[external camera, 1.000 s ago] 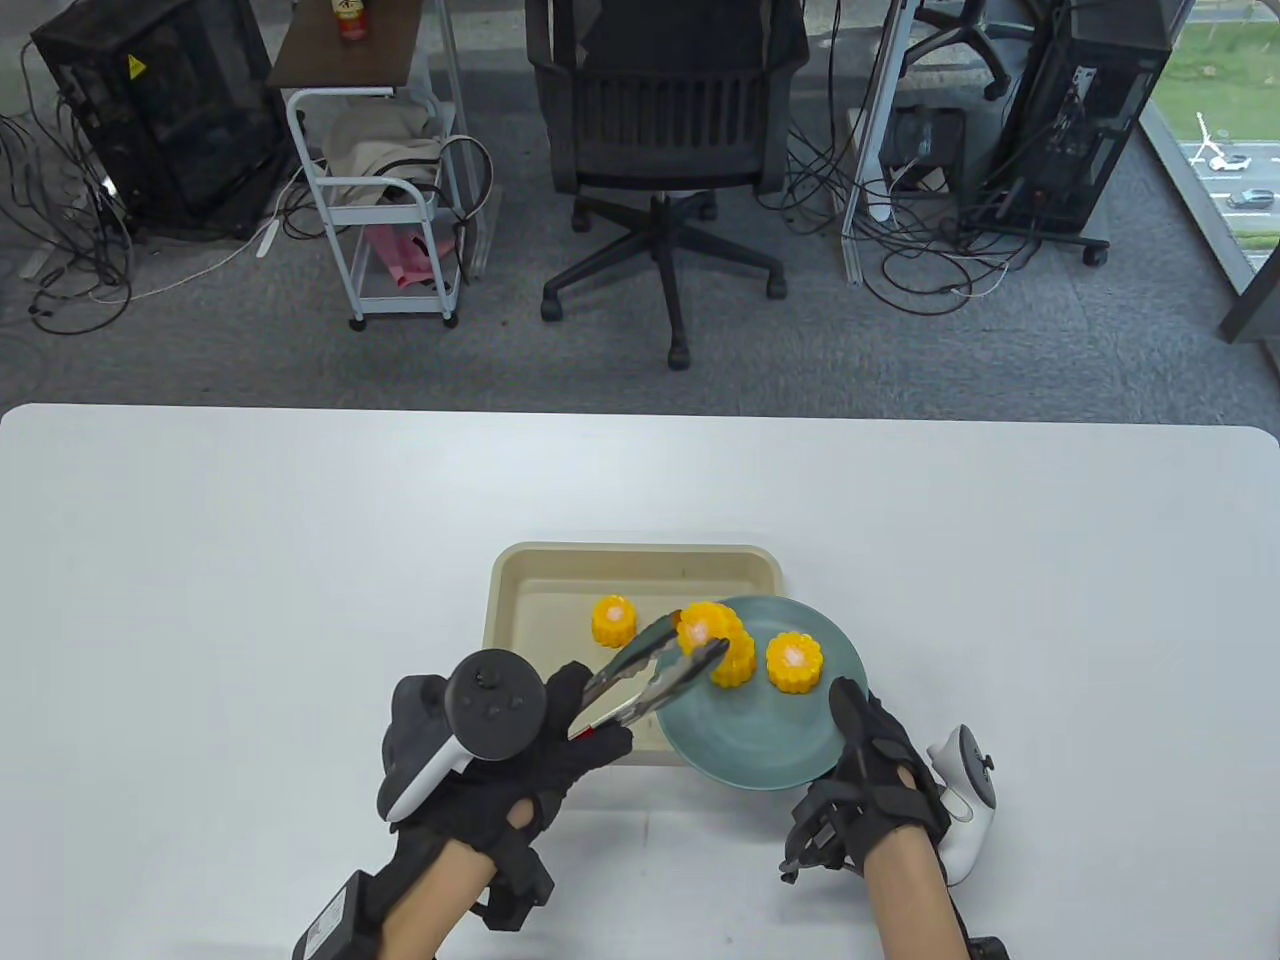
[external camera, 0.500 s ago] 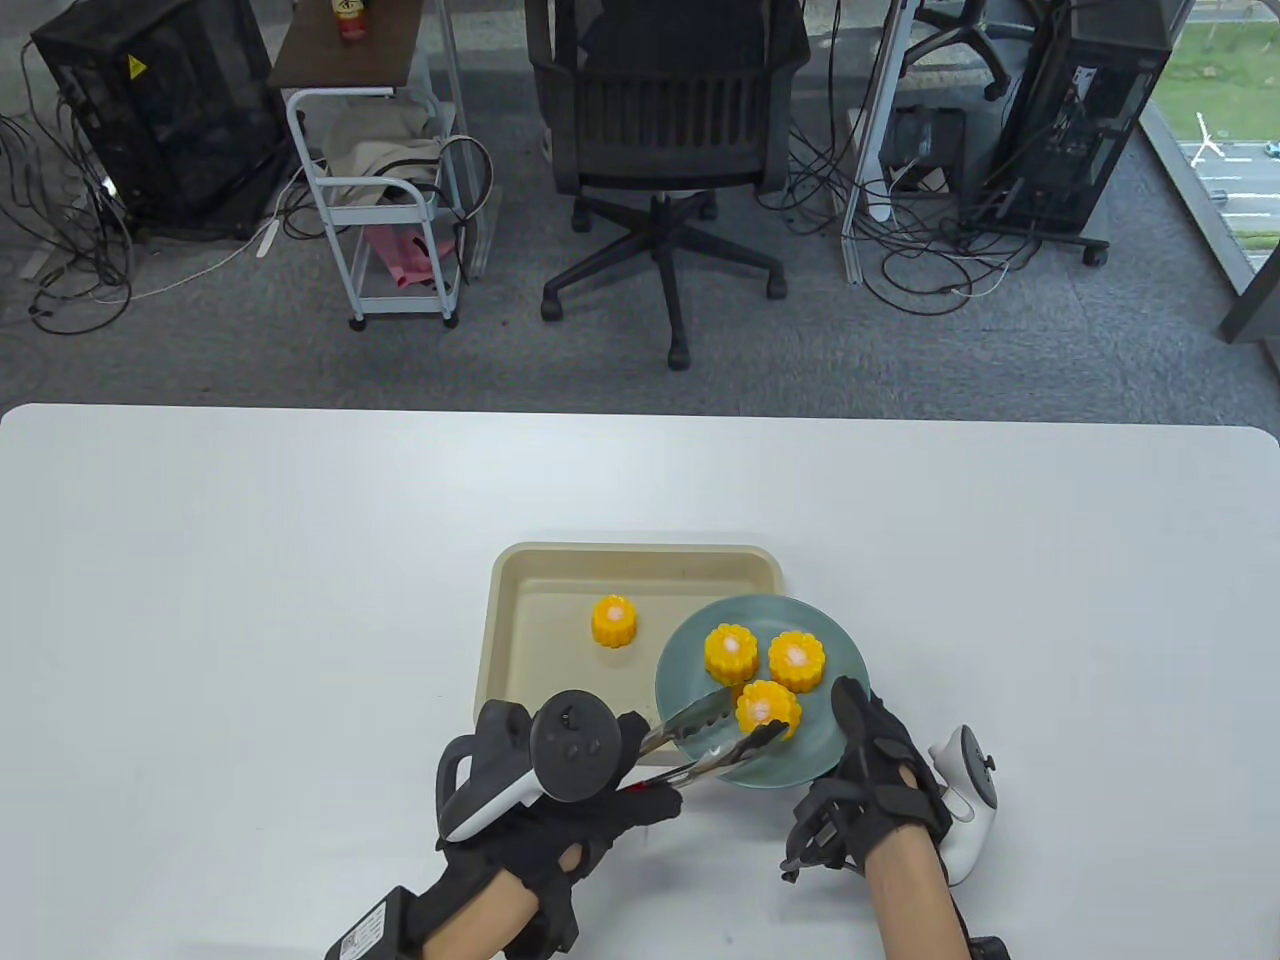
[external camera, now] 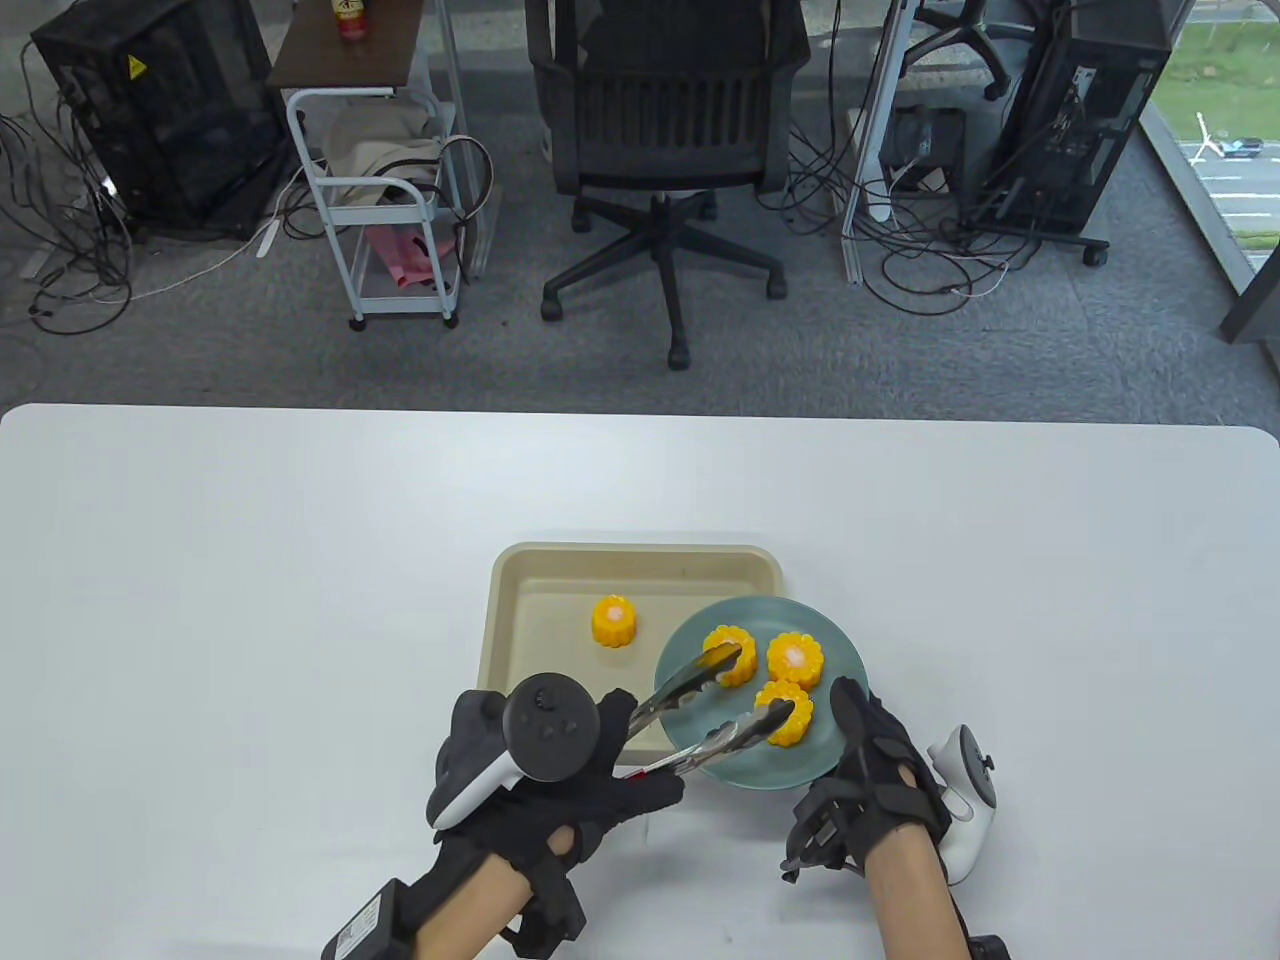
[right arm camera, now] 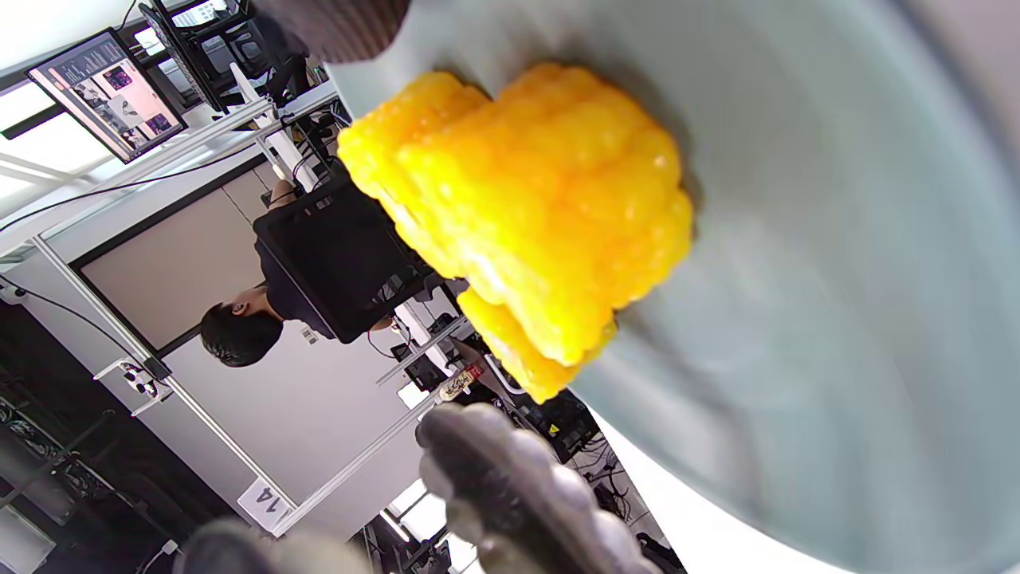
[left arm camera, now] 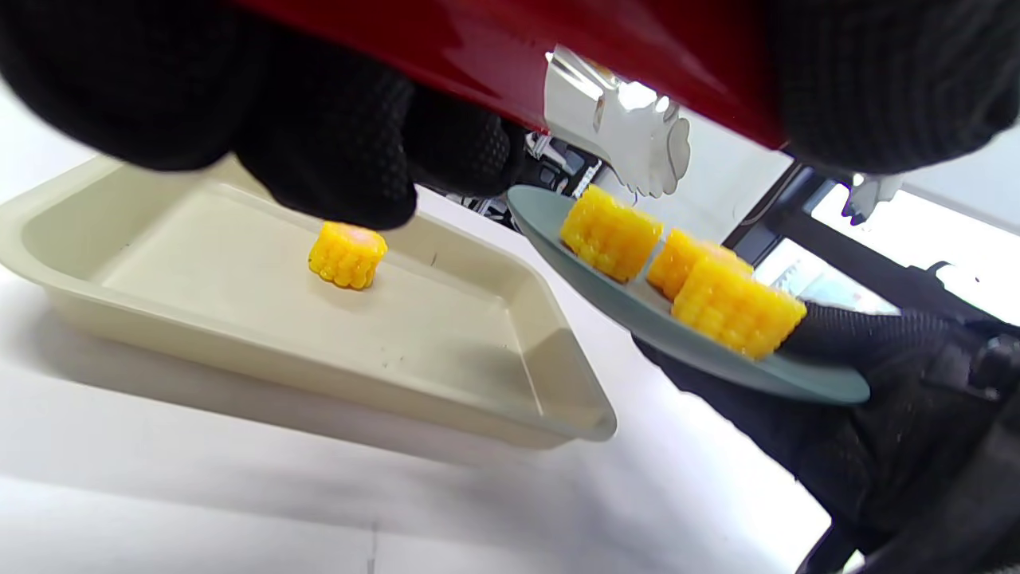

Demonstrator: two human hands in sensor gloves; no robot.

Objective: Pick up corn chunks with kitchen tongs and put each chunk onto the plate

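Note:
My left hand (external camera: 590,790) grips the red-handled metal tongs (external camera: 690,715). Their arms are spread over the teal plate (external camera: 745,765), with no chunk between them. Three yellow corn chunks lie on the plate: the left one (external camera: 733,652), the back one (external camera: 795,660) and the front one (external camera: 787,712). One tong tip lies over the left chunk, the other against the front chunk. A fourth chunk (external camera: 613,620) sits in the beige tray (external camera: 520,600). My right hand (external camera: 880,770) holds the plate by its near right rim, raised over the tray's corner (left arm camera: 590,422).
The tray (left arm camera: 239,351) lies flat on the white table (external camera: 250,600). Beyond the table's far edge stand an office chair (external camera: 665,130), a small cart (external camera: 380,200) and computer towers with cables on the floor.
My left hand carried a chunk in the tongs from the tray's edge to the front of the plate. The tongs have spread, and that chunk now lies on the plate. The right hand stayed put.

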